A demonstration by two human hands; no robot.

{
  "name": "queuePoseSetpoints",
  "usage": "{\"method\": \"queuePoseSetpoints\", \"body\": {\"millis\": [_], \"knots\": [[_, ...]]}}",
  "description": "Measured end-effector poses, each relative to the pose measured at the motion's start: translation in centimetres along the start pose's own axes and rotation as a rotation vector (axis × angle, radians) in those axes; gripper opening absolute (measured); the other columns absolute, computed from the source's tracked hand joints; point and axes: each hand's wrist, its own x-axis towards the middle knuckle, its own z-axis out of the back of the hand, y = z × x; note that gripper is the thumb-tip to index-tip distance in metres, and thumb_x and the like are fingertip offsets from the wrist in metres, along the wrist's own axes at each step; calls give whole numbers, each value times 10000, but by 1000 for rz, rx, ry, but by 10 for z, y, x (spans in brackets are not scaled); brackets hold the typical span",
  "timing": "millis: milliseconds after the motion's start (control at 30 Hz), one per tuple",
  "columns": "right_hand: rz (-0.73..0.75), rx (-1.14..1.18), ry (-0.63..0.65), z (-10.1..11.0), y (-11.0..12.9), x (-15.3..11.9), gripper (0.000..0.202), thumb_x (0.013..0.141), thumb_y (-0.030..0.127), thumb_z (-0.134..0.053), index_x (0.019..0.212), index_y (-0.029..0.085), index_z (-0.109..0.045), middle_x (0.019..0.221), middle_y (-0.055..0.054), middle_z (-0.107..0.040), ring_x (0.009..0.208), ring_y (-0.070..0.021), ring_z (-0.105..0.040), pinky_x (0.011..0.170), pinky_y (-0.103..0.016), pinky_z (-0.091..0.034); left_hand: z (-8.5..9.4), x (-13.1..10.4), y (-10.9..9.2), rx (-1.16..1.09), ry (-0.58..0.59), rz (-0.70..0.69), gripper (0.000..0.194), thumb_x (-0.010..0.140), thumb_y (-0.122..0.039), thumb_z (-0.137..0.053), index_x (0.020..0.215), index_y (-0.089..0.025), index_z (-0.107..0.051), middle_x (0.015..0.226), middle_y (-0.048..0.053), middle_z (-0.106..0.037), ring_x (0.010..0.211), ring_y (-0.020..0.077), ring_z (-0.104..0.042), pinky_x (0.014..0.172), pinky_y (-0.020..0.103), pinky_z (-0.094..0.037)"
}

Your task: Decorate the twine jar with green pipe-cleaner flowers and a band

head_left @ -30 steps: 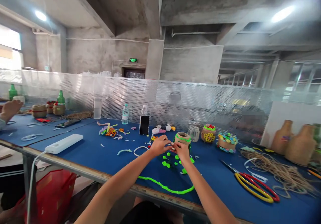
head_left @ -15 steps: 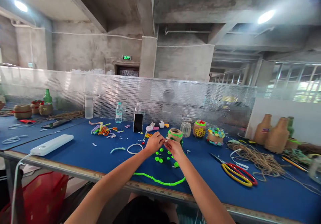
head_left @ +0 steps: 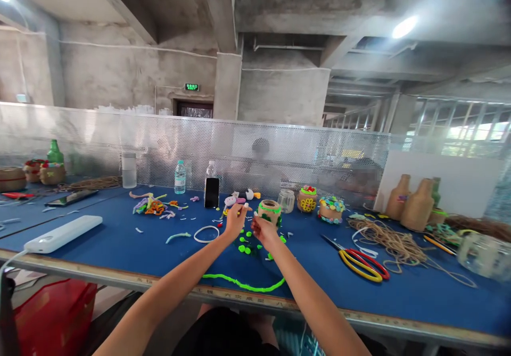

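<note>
Both hands are raised just above the blue table, held close together so the fingertips can work a tiny piece: the left hand pinches a small white bit with one finger lifted, while the right hand curls its fingers beside it; what it grips, I cannot tell. The twine-wrapped jar with a green rim stands just beyond the right hand, the green pom-poms lie below both hands, and the green pipe cleaner curves nearer the table edge.
</note>
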Motion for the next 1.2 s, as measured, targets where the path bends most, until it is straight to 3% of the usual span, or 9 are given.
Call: {"method": "queuePoseSetpoints", "body": {"millis": [167, 500, 700, 967, 1200], "knots": [[58, -52, 29, -1, -4, 3, 281, 893, 304, -529, 1125, 146, -534, 1104, -77, -563, 918, -191, -585, 770, -382, -507, -4, 0, -2, -201, 52, 215, 272, 889, -343, -508, 1026, -114, -558, 945, 51, -592, 785, 153, -593, 679, 314, -521], [153, -123, 31, 5, -6, 11, 266, 891, 290, -534, 1111, 141, -538, 1074, -71, -572, 886, -181, -592, 742, -364, -515, -5, 2, 1, -428, 63, 476, 296, 888, -340, -510, 1090, -126, -534, 1043, 77, -573, 877, 177, -585, 751, 363, -513], [204, -172, 18, 5, -5, 9, 224, 891, 284, -535, 1057, 135, -557, 996, -53, -591, 801, -152, -599, 676, -314, -524, 0, 5, 5, -495, 10, 541, 300, 886, -331, -514, 1108, -130, -527, 1074, 83, -563, 908, 186, -579, 774, 378, -508], [216, -215, 159, 0, 4, -6, 188, 899, 262, -528, 1023, 128, -573, 838, -14, -615, 572, -77, -558, 504, -206, -481, 1, 6, 4, -526, -57, 624, 304, 884, -323, -519, 1121, -133, -521, 1094, 86, -556, 927, 193, -574, 786, 387, -506], [138, -229, 216, 0, 3, -4, 190, 898, 271, -527, 1011, 124, -569, 878, -27, -605, 638, -95, -576, 542, -227, -497, 3, 8, 1, -540, -37, 677, 307, 884, -322, -517, 1132, -140, -517, 1112, 89, -549, 941, 195, -570, 794, 391, -504]]}}
